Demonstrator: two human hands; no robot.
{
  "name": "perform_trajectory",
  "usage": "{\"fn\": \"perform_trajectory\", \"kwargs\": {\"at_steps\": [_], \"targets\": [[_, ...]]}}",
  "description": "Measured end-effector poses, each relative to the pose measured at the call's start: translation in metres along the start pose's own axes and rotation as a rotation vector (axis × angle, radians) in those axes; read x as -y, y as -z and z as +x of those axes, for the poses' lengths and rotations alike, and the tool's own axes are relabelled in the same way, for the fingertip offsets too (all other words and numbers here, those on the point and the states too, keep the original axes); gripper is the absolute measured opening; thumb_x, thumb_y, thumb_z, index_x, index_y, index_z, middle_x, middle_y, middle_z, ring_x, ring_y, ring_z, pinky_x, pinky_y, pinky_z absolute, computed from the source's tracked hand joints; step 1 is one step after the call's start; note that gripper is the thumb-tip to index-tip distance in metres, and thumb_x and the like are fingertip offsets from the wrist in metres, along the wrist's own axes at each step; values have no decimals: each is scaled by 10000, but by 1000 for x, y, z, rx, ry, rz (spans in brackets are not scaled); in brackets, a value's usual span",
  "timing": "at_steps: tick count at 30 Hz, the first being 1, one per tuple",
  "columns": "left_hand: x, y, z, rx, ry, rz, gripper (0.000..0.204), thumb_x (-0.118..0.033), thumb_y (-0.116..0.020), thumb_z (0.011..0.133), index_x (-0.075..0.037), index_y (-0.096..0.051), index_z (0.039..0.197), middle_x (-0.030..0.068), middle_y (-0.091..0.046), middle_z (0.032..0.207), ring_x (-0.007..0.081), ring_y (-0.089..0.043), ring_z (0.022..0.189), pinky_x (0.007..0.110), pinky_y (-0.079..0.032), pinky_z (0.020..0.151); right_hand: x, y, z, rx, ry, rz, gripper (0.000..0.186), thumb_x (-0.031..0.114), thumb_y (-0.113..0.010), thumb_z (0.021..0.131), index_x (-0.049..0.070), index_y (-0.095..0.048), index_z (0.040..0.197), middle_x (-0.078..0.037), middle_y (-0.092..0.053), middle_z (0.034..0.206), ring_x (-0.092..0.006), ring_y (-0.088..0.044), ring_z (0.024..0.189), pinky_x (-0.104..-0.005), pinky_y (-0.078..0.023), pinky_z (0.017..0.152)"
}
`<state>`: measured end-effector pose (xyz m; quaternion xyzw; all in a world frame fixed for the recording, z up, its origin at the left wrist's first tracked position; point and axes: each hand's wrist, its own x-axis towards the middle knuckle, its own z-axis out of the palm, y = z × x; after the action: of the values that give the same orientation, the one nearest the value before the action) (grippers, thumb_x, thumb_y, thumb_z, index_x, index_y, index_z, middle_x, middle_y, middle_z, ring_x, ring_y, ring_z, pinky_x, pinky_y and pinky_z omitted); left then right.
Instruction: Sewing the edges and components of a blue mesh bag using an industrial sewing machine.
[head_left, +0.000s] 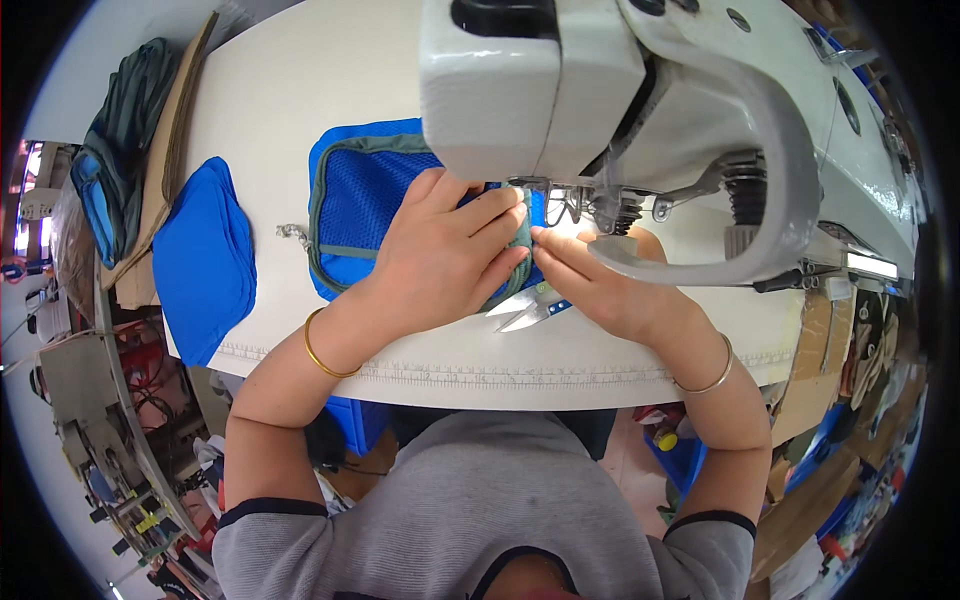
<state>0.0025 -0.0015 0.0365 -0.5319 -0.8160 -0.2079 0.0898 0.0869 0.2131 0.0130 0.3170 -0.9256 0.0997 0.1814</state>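
Observation:
A blue mesh fabric piece (365, 195) with grey-green binding lies flat, its right edge at the sewing machine's (495, 110) presser foot (530, 184). My left hand (435, 245) rests over its right part, with fingers and thumb closed on the bound edge just in front of the foot. From the other side, my right hand (625, 300) has its fingertips gathered at the same edge, close to the left fingertips. What lies between the right fingers is partly hidden. Thread snips (530, 307) lie below the fabric, between both hands, blades pointing left.
A stack of blue fabric panels (205, 260) sits at the table's left end. Beyond it are cardboard (170, 170) and a dark green and blue fabric bundle (125, 150). A printed ruler strip (480, 379) follows the front edge. The machine's curved guard (790, 170) overhangs my right hand.

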Motion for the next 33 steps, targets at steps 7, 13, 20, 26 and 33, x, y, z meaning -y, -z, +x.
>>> {"fn": "perform_trajectory", "kwargs": {"at_steps": [7,13,20,26,33], "targets": [[-3,4,-3,1,-60,8,308,-312,-738,747,-62,-692,921,45,-642,1026,282,-542,1020,461,-405,914,0,-2,3,8,-30,38,206,121,-666,678,88,-637,879,-2,-604,927,-135,-612,706,-291,-422,474],[-4,3,-4,51,-6,55,320,-260,-704,710,-49,-689,950,61,-643,1061,282,-543,1042,456,-400,953,0,-5,2,-50,-29,10,113,134,-663,668,127,-556,702,22,-493,665,-138,-554,612,-311,-408,440],[-8,5,1,128,79,102,360,-267,-705,706,-32,-683,979,63,-633,1167,272,-539,1100,433,-405,949,5,-7,5,-124,-123,157,138,124,-660,683,136,-523,670,11,-446,601,-147,-522,548,-309,-400,435],[-2,4,-2,59,20,73,370,-260,-722,689,-34,-697,981,62,-649,1147,270,-558,1077,422,-414,930,8,-8,5,-81,-80,5,177,115,-671,676,138,-496,664,8,-436,600,-140,-505,519,-300,-390,435],[-6,2,-2,94,41,16,411,-263,-723,697,-15,-695,1024,91,-651,1128,285,-555,1076,429,-423,919,8,-2,9,5,-47,-46,166,121,-667,678,138,-502,691,14,-482,603,-133,-525,524,-297,-389,439]]}}
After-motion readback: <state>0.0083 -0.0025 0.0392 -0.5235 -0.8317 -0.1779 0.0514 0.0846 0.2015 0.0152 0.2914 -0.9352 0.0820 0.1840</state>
